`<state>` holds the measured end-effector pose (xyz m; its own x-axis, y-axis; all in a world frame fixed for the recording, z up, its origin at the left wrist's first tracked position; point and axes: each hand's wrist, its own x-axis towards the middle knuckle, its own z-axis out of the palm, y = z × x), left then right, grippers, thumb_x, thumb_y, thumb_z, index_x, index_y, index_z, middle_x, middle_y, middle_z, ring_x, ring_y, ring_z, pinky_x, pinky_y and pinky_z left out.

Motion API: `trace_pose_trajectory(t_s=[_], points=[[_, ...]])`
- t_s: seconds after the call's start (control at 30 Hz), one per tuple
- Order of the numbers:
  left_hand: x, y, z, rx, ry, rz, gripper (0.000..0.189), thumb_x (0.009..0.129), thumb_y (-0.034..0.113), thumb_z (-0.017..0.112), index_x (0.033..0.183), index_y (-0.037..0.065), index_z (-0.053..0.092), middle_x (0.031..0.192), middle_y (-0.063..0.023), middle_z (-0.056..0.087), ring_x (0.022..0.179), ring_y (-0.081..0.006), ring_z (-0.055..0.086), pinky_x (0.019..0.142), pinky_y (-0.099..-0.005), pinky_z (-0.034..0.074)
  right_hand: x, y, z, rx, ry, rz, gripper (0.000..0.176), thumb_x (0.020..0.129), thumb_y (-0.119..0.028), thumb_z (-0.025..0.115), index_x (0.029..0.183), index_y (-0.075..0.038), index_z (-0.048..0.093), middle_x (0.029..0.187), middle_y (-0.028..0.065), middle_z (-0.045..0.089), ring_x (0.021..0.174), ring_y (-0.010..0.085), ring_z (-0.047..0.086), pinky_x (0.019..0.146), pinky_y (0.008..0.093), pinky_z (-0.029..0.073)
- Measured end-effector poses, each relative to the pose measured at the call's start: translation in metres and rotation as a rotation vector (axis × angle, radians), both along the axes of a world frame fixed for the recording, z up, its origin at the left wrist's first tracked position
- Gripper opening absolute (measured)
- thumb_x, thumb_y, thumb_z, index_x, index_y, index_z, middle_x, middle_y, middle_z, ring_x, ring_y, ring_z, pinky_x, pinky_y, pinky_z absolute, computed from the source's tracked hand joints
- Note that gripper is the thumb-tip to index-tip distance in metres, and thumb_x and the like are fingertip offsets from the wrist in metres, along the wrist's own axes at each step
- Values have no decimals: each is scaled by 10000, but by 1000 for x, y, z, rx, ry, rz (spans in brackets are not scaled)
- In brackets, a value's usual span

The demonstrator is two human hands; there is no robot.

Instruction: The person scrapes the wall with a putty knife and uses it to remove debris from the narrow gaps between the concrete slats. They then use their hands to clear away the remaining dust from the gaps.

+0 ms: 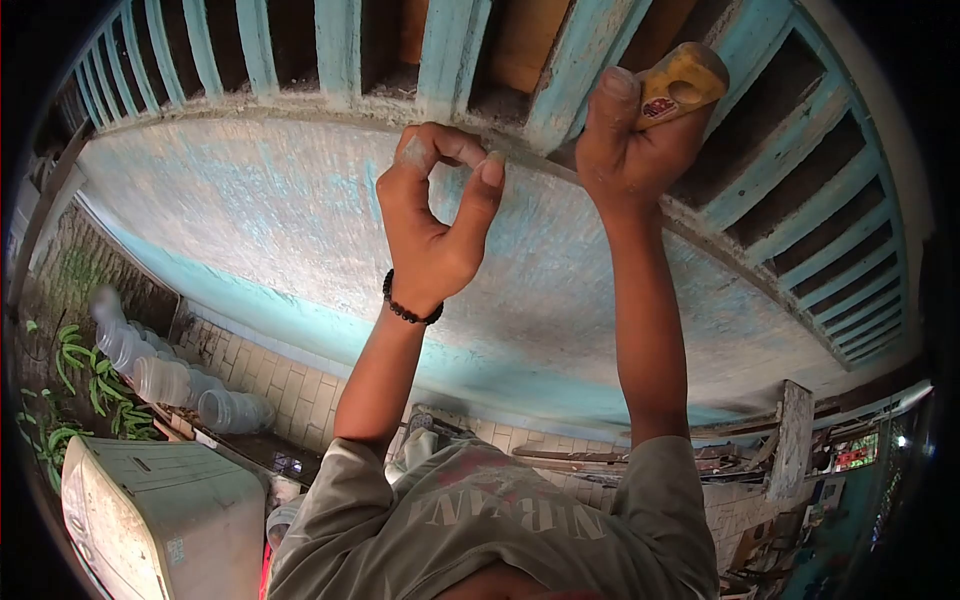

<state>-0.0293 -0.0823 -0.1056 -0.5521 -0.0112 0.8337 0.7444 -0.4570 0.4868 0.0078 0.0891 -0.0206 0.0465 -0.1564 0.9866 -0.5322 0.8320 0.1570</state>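
Both my arms reach up to a pale blue, worn concrete ledge [300,200] under a row of blue painted balusters [340,50]. My left hand [435,225], with a black bead bracelet on its wrist, pinches thumb and forefinger together against the ledge's edge. Anything between the fingertips is too small to see. My right hand [625,140] is closed around a wooden tool handle [685,82] with a red label, held against the railing. The tool's head is hidden.
A white box-shaped appliance [150,510] sits at the lower left, beside clear plastic jars [170,380] and green plants [70,370]. A tiled brick wall [290,375] runs below the ledge. Wooden planks [790,440] and clutter lie at the lower right.
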Motion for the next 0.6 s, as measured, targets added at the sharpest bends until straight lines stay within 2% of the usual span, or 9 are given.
trace_pose_trajectory(t_s=[0.1,0.13,0.23,0.33,0.4,0.53,0.6], points=[[2,-5,-5,-108,59,38,109,980,88,660,972,-12,618,913,-73,658,856,-145,618,844,-296,471,-16,3,0,128,131,-95,348,1054,-313,624,1031,-22,435,789,-1,515,656,79,496,635,229,421],[2,-6,-6,-106,64,38,111,982,88,660,967,-12,615,922,-80,658,854,-148,620,837,-299,474,-20,0,-1,163,173,-119,351,1057,-316,617,1027,-21,429,794,3,507,653,84,488,634,232,417],[4,-8,-8,-93,71,33,125,989,90,661,940,-13,607,952,-103,657,849,-159,625,818,-305,481,-22,-13,-12,-19,118,19,359,1058,-335,611,1006,-33,424,802,4,482,640,96,452,631,243,398],[4,-14,-9,-71,102,55,167,996,98,666,888,-11,599,973,-126,660,842,-168,629,802,-310,486,-12,-3,-9,72,65,-11,369,1051,-336,622,1017,-24,428,794,2,476,645,108,466,617,254,403],[-1,-16,-9,-66,164,109,201,1001,105,667,852,-8,595,976,-139,663,833,-173,631,792,-312,488,-12,-6,-4,75,120,-82,359,1046,-314,633,1031,-15,435,795,3,483,653,117,482,625,258,413],[3,-18,-9,-1,71,68,236,1010,114,656,815,-6,596,985,-148,672,867,-190,636,813,-326,487,-32,-15,-13,11,160,-108,339,1032,-263,659,1059,0,446,821,20,504,702,135,517,659,268,433],[6,-19,-8,20,45,59,243,1012,121,652,813,-7,598,976,-152,676,898,-204,637,828,-338,486,-29,-14,-8,152,174,-137,338,1020,-254,677,1061,0,459,849,39,518,725,155,529,678,279,442]])
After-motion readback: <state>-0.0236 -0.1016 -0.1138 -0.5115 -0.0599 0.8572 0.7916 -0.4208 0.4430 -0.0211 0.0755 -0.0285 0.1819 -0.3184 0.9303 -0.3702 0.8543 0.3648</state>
